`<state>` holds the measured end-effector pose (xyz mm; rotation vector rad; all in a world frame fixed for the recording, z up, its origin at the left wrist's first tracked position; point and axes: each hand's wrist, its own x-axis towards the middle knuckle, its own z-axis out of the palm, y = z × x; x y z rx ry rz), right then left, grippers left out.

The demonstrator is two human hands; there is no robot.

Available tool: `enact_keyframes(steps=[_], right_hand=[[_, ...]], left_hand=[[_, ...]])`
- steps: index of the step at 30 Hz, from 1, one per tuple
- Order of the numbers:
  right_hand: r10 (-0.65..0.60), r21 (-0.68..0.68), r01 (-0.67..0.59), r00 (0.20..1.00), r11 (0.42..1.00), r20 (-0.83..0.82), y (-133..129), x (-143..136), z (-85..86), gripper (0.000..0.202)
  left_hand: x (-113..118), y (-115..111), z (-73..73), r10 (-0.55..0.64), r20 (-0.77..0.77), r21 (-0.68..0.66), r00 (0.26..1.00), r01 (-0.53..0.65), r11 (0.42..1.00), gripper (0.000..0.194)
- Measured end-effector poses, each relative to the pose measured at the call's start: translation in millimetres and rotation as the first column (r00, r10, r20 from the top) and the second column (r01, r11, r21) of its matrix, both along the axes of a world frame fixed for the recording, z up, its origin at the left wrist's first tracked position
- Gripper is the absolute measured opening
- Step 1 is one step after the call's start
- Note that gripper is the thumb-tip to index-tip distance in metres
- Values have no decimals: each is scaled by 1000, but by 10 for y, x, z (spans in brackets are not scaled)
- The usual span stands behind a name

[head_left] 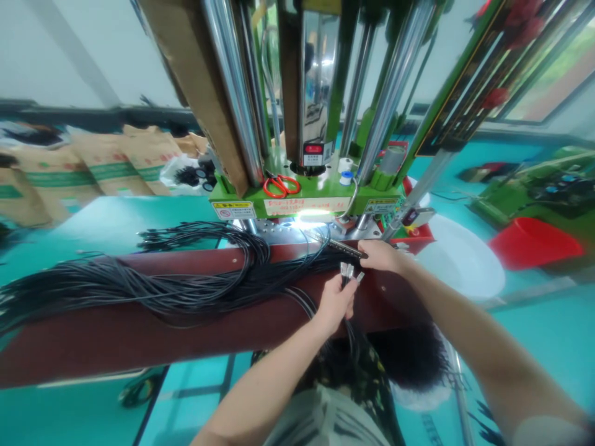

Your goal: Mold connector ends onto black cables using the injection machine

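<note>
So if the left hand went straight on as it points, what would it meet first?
Probably the right hand or the dark metal strip in its fingers, just beyond the left hand and its black cables; depth is hard to judge.

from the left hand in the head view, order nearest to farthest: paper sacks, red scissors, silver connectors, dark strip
1. silver connectors, on cable ends in the left hand
2. dark strip, just beyond, at the right hand
3. red scissors, ahead on the green machine
4. paper sacks, far left
</note>
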<state>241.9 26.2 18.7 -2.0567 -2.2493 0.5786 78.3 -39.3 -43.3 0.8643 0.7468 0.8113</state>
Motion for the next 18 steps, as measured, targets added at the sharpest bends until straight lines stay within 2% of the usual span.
enact_keyframes(steps=[2, 5, 7, 9, 11, 13, 15, 16, 18], right_hand=[[-56, -7, 56, 997, 998, -55, -39, -50, 8, 18], [-126, -104, 105, 967, 989, -222, -188, -59, 14, 13], [-181, -188, 120, 918, 975, -354, -372, -44, -31, 7], [-249, -235, 155, 856, 960, -453, -598, -37, -127, 12], [-343, -253, 234, 709, 939, -617, -816, -46, -255, 14], [-399, -269, 324, 451, 907, -799, -979, -67, -373, 19], [-383, -281, 393, 211, 876, -899, -1070, -91, -453, 29], [-368, -277, 418, 155, 865, -917, -1091, -103, -475, 32], [-353, -269, 462, 105, 845, -930, -1103, -123, -494, 36]], left_hand=[[-10, 3, 8, -3, 5, -6, 1000, 3, 1000, 39], [-23, 10, 31, -5, 1, -30, 1000, 5, 1000, 39], [-21, 12, 55, -11, -7, -42, 1000, 10, 999, 39], [-4, 12, 80, -24, -20, -51, 999, 23, 998, 39], [29, 9, 103, -60, -39, -60, 997, 58, 996, 38], [75, 5, 117, -112, -64, -72, 992, 107, 992, 37], [121, 0, 126, -163, -88, -80, 983, 156, 984, 35], [141, -2, 129, -180, -98, -85, 979, 172, 981, 35], [167, -5, 134, -200, -109, -97, 974, 190, 977, 36]])
